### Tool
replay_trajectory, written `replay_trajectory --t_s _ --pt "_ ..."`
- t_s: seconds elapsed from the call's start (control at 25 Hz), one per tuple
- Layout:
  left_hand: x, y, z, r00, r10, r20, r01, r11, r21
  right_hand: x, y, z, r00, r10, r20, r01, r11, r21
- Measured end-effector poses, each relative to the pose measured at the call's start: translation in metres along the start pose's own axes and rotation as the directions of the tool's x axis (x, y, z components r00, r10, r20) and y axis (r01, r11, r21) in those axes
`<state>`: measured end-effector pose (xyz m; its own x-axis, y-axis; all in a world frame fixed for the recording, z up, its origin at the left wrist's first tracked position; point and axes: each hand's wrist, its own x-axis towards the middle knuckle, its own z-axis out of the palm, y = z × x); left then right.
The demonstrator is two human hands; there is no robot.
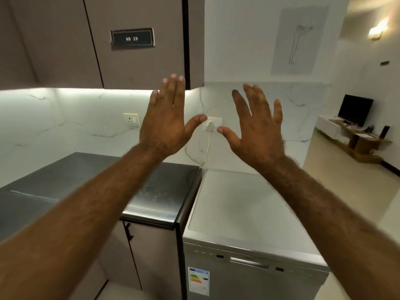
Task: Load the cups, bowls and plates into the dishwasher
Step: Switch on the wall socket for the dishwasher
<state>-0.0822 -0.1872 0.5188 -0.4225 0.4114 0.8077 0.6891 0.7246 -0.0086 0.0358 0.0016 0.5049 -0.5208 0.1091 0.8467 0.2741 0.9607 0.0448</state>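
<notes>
Left hand (166, 124) and right hand (258, 135) raised, fingers spread wide, holding nothing. Dishwasher (255, 276) below right, door closed (bottom cut off by the frame edge). Label (198, 280) print unreadable.

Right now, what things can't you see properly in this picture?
Head view only:
- Inside of the dishwasher: its door is shut.
- Cups, bowls and plates: none in view.
- Wall socket: partly covered by the thumbs of the left hand and right hand.
- Energy label on the dishwasher: print too small to read.
- Dark countertop: cut off by the left edge and crossed by the left arm.
</notes>
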Motion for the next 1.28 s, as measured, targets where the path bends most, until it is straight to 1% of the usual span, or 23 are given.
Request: replay_trajectory --t_s 0.08,0.28,0.4,0.52,0.72,0.96,1.16,1.28 --pt "0.012 -0.008 -0.03 1.0 -0.012 -0.014 0.012 1.0 -0.018 0.016 -0.008 -0.029 1.0 -0.011 -0.017 0.012 1.0 0.016" --pt "0.022 -0.028 -0.075 0.998 0.008 -0.055 -0.006 0.999 0.038 0.038 -0.017 -0.081 0.998 -0.042 -0.054 0.041 0.999 -0.017" --pt "0.028 -0.036 -0.094 0.997 0.013 -0.08 -0.008 0.998 0.06 0.048 -0.023 -0.096 0.996 -0.034 -0.08 0.034 0.999 -0.005" --pt "0.043 -0.042 -0.1 0.994 0.01 -0.106 -0.003 0.998 0.063 0.06 -0.018 -0.093 0.993 -0.023 -0.117 0.026 0.999 0.019" --pt "0.074 -0.046 -0.077 0.99 0.011 -0.138 0.0 0.997 0.08 0.09 0.001 -0.064 0.991 -0.023 -0.135 0.026 1.0 0.017" --pt "0.134 -0.055 -0.008 0.989 0.036 -0.141 -0.018 0.992 0.126 0.132 0.045 0.011 0.986 -0.075 -0.151 0.077 0.997 0.009" --pt "0.218 -0.054 0.044 0.985 0.036 -0.17 -0.007 0.986 0.168 0.204 0.1 0.069 0.978 -0.092 -0.186 0.098 0.995 0.024" --pt "0.254 -0.052 0.074 0.983 0.01 -0.185 0.022 0.985 0.169 0.247 0.121 0.096 0.97 -0.131 -0.203 0.14 0.99 0.027"
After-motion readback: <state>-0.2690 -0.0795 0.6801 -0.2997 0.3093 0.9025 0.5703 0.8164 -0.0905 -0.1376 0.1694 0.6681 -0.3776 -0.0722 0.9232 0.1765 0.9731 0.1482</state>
